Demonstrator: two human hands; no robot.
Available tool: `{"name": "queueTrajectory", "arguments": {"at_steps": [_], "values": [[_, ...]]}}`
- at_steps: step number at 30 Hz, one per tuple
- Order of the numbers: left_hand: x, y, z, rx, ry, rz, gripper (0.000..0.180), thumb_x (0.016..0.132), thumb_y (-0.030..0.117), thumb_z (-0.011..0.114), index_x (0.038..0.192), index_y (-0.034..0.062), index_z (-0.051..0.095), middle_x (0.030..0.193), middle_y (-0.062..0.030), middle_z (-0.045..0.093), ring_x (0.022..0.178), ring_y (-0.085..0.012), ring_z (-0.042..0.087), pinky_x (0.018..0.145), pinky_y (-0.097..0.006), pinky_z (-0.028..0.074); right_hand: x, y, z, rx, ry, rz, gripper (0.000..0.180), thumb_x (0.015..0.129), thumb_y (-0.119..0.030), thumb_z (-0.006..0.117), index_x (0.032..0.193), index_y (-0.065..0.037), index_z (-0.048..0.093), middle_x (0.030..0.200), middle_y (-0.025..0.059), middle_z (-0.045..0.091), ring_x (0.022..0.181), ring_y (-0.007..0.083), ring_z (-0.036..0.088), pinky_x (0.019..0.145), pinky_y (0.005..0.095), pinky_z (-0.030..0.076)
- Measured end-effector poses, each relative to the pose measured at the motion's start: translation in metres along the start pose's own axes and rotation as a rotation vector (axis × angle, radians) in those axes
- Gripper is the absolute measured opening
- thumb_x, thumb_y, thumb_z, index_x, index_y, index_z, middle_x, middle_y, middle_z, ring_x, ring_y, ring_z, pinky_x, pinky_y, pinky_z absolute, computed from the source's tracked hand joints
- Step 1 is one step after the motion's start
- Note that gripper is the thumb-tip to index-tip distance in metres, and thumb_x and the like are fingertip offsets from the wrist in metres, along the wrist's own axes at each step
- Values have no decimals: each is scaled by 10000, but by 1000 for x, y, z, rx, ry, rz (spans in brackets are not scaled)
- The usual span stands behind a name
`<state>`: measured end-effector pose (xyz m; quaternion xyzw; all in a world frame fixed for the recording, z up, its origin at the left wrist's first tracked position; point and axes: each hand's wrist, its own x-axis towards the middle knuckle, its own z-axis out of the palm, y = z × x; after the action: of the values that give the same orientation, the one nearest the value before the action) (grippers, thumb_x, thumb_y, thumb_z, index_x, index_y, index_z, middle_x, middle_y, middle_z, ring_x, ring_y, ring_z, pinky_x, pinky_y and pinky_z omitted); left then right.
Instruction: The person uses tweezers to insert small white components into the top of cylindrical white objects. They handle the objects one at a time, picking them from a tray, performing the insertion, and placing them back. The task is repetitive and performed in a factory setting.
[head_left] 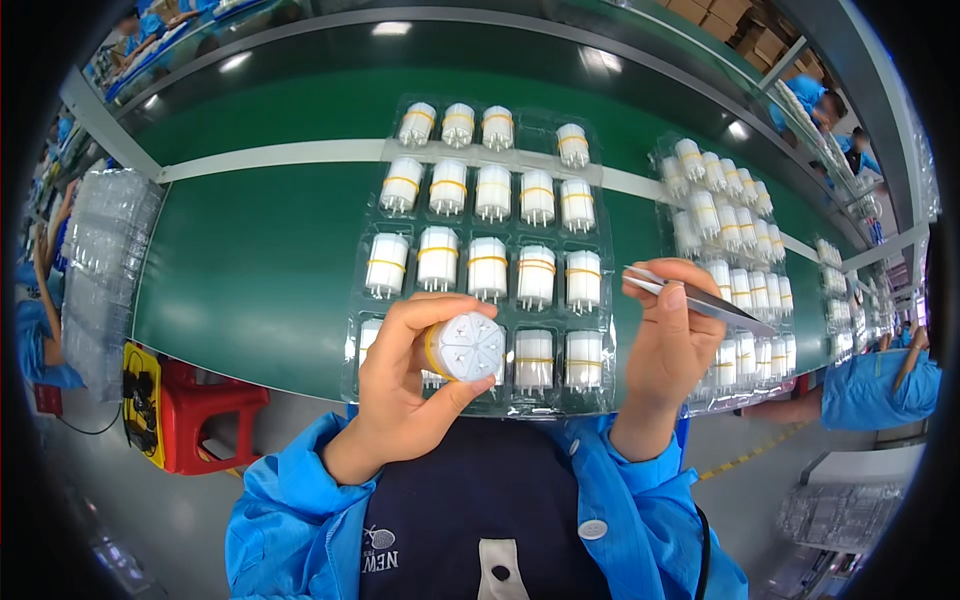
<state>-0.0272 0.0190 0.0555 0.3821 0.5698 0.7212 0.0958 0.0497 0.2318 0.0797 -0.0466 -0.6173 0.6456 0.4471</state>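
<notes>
My left hand point(395, 390) is closed around a short white cylinder point(474, 347) with a yellow band. Its round end is turned up and shows a ring of wedge-shaped sections with small raised details. To the right, my right hand point(665, 355) grips metal tweezers point(735, 312), their tips pointing left and apart from the cylinder. Below and beyond both hands lies a clear plastic tray point(541, 130) with rows of similar white cylinders point(493, 192), most with yellow bands and metal pins at the lower end. The left hand hides part of the tray's near row.
A second tray of white cylinders point(740, 290) lies to the right on the green belt point(250, 250). Stacked clear trays point(110, 250) stand at the left edge. A red stool point(205, 415) is below the left side. Another person in blue point(880, 385) is at far right.
</notes>
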Motion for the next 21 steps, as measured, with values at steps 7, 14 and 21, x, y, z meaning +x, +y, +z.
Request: {"name": "queueTrajectory", "arguments": {"at_steps": [7,14,21], "values": [[44,42,-16,484,-124,55,463,787,21,728,1217,-11,559,1118,-163,623,966,-299,579,899,-386,466,17,24,-40,-194,15,-25,128,897,-14,676,1011,44,673,995,119,650,865,160,663,735,244,528],[187,-48,-2,848,-314,267,340,820,221,732,1058,33,578,1014,-159,568,909,-376,576,779,-435,474,10,71,-50,-240,114,60,134,838,-28,729,961,19,706,928,111,672,840,165,644,745,273,505],[266,-167,32,1337,-147,3,382,855,396,697,1016,54,644,1002,-147,570,966,-338,572,810,-450,445,8,60,-50,-411,21,-60,145,794,-17,763,930,7,718,866,123,685,741,172,650,668,270,517]]}}
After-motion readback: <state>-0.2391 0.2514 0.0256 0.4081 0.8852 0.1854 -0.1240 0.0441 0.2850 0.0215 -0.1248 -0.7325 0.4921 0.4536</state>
